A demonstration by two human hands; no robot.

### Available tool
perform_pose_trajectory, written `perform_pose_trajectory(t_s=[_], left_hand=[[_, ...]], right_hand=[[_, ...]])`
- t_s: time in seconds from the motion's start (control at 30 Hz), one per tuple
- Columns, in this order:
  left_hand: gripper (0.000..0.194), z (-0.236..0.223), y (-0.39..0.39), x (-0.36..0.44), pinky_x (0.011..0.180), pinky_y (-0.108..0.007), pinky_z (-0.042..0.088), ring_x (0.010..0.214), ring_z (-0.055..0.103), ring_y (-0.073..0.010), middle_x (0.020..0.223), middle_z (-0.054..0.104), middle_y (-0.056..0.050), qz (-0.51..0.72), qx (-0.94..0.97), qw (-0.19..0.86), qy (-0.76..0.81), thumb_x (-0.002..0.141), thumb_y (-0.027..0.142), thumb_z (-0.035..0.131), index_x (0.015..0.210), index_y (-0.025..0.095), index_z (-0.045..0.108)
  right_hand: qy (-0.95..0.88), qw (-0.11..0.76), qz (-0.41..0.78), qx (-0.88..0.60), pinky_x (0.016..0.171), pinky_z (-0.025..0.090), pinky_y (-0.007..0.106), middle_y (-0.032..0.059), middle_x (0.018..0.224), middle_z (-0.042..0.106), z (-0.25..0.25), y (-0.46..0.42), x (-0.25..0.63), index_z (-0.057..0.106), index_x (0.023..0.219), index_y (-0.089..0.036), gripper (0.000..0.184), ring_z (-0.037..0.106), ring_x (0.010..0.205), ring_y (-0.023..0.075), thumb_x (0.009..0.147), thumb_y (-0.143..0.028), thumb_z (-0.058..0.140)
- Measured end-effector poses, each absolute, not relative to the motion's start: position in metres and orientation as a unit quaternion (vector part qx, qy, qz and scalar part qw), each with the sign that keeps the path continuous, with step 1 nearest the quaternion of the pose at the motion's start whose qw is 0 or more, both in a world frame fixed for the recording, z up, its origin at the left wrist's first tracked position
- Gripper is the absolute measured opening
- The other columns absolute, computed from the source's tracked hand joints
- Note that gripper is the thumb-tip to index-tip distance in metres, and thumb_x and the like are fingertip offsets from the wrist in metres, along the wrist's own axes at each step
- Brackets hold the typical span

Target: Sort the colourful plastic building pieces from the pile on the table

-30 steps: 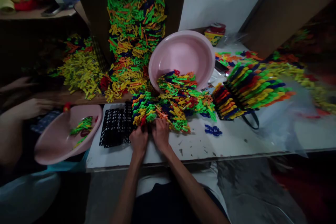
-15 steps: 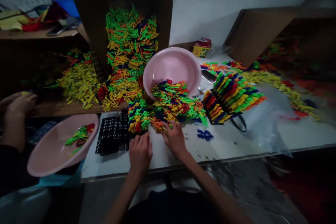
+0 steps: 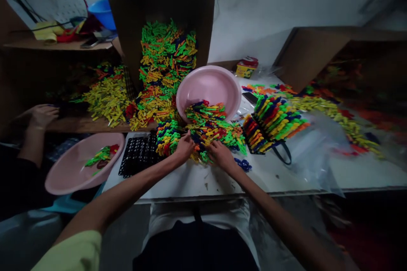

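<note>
A loose pile of coloured plastic clothes pegs [image 3: 219,131] spills from the tilted pink basin [image 3: 211,78] onto the white table. At its left front edge is my left hand [image 3: 185,147], fingertips pinched together among the pegs; what they grip is too small to make out. My right hand [image 3: 221,155] touches the front of the same pile with its fingers curled down, their tips partly hidden by pegs. Left of my left hand, a block of pegs in rows [image 3: 168,137] stands beside black plastic grids [image 3: 136,156]. Several dark blue pegs [image 3: 243,164] lie by my right wrist.
On the right, a rack packed with pegs [image 3: 276,120] stands near a clear plastic bag [image 3: 313,152]. An upright cardboard box [image 3: 124,21] holds a large peg heap behind. A second pink basin [image 3: 52,178] and another person's hand [image 3: 44,115] are at left.
My left hand has moved from the grids' edge up and right into the peg pile. My right hand stays at the pile, slightly further right. The camera view has shifted.
</note>
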State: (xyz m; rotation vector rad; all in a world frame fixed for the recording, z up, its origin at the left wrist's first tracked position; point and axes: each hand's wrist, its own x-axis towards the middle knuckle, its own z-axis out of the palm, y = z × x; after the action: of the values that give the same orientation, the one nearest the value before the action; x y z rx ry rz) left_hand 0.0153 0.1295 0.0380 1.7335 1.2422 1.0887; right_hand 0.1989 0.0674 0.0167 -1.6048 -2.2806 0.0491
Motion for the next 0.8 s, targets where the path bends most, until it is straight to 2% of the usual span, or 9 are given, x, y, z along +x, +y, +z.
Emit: perform_pose_trajectory(t_s=[0.1, 0.2, 0.27, 0.33, 0.43, 0.5, 0.57, 0.63, 0.8], left_hand=[[0.010, 0.054, 0.116, 0.013, 0.099, -0.045, 0.045, 0.097, 0.061, -0.0244, 0.078, 0.063, -0.007, 0.392, 0.724, 0.340, 0.455, 0.082, 0.027, 0.067, 0.075, 0.020, 0.064], [0.007, 0.072, 0.092, 0.005, 0.105, -0.043, 0.036, 0.100, 0.058, -0.0237, 0.078, 0.064, -0.007, 0.398, 0.740, 0.296, 0.455, 0.079, 0.024, 0.067, 0.075, 0.021, 0.064], [0.013, 0.077, 0.069, -0.004, 0.093, -0.036, 0.042, 0.089, 0.059, -0.0199, 0.080, 0.065, -0.005, 0.439, 0.695, 0.302, 0.483, 0.083, 0.032, 0.065, 0.083, 0.020, 0.067], [0.025, 0.075, 0.045, -0.017, 0.071, -0.027, 0.043, 0.073, 0.055, -0.0144, 0.077, 0.064, -0.003, 0.508, 0.574, 0.384, 0.515, 0.085, 0.043, 0.064, 0.086, 0.019, 0.068], [0.038, 0.060, 0.011, -0.042, 0.049, -0.020, 0.031, 0.059, 0.048, -0.0080, 0.076, 0.063, 0.000, 0.603, 0.298, 0.540, 0.506, 0.075, 0.053, 0.073, 0.088, 0.018, 0.069], [0.045, 0.046, -0.004, -0.059, 0.045, -0.019, 0.026, 0.057, 0.047, -0.0055, 0.079, 0.062, 0.001, 0.633, 0.168, 0.586, 0.477, 0.066, 0.051, 0.081, 0.093, 0.017, 0.070], [0.051, 0.033, -0.011, -0.074, 0.046, -0.017, 0.028, 0.058, 0.048, -0.0046, 0.080, 0.062, 0.001, 0.638, 0.128, 0.597, 0.469, 0.062, 0.047, 0.085, 0.100, 0.017, 0.071], [0.049, 0.020, -0.011, -0.087, 0.048, -0.017, 0.031, 0.058, 0.049, -0.0051, 0.076, 0.062, 0.001, 0.636, 0.161, 0.565, 0.500, 0.062, 0.044, 0.085, 0.099, 0.016, 0.072], [0.027, -0.011, 0.010, -0.105, 0.056, -0.021, 0.037, 0.060, 0.051, -0.0100, 0.064, 0.062, 0.003, 0.566, 0.333, 0.391, 0.644, 0.061, 0.034, 0.081, 0.076, 0.015, 0.070]], right_hand=[[-0.758, 0.271, 0.065, -0.590, 0.071, 0.045, 0.028, 0.0037, 0.083, 0.067, 0.038, 0.069, 0.210, 0.064, 0.088, -0.020, 0.006, 0.060, 0.078, 0.0185, 0.084, -0.018, 0.060], [-0.626, 0.472, 0.168, -0.597, 0.068, 0.046, 0.028, -0.0002, 0.075, 0.066, 0.063, 0.060, 0.225, 0.063, 0.092, -0.021, 0.014, 0.060, 0.069, 0.0163, 0.084, -0.032, 0.066], [-0.494, 0.605, 0.277, -0.560, 0.068, 0.048, 0.029, -0.0001, 0.078, 0.069, 0.070, 0.046, 0.229, 0.061, 0.092, -0.021, 0.027, 0.062, 0.070, 0.0162, 0.079, -0.042, 0.073], [-0.367, 0.658, 0.418, -0.507, 0.067, 0.050, 0.028, 0.0011, 0.083, 0.071, 0.067, 0.028, 0.220, 0.060, 0.091, -0.022, 0.035, 0.064, 0.073, 0.0164, 0.072, -0.045, 0.079], [-0.255, 0.584, 0.633, -0.439, 0.065, 0.050, 0.028, 0.0042, 0.091, 0.073, 0.045, -0.002, 0.182, 0.064, 0.090, -0.022, 0.036, 0.064, 0.074, 0.0160, 0.071, -0.047, 0.081], [-0.220, 0.510, 0.731, -0.395, 0.062, 0.047, 0.027, 0.0060, 0.093, 0.073, 0.028, -0.017, 0.146, 0.067, 0.092, -0.021, 0.034, 0.061, 0.071, 0.0142, 0.074, -0.047, 0.080], [-0.208, 0.474, 0.781, -0.350, 0.060, 0.045, 0.025, 0.0064, 0.095, 0.073, 0.014, -0.024, 0.111, 0.069, 0.096, -0.020, 0.033, 0.059, 0.070, 0.0125, 0.076, -0.045, 0.079], [-0.212, 0.450, 0.811, -0.307, 0.061, 0.043, 0.024, 0.0059, 0.095, 0.072, 0.007, -0.024, 0.083, 0.070, 0.099, -0.021, 0.033, 0.058, 0.070, 0.0114, 0.077, -0.043, 0.079], [-0.301, 0.349, 0.858, -0.226, 0.065, 0.045, 0.026, 0.0068, 0.085, 0.072, 0.005, -0.013, 0.050, 0.068, 0.097, -0.017, 0.033, 0.059, 0.069, 0.0126, 0.080, -0.043, 0.077]])
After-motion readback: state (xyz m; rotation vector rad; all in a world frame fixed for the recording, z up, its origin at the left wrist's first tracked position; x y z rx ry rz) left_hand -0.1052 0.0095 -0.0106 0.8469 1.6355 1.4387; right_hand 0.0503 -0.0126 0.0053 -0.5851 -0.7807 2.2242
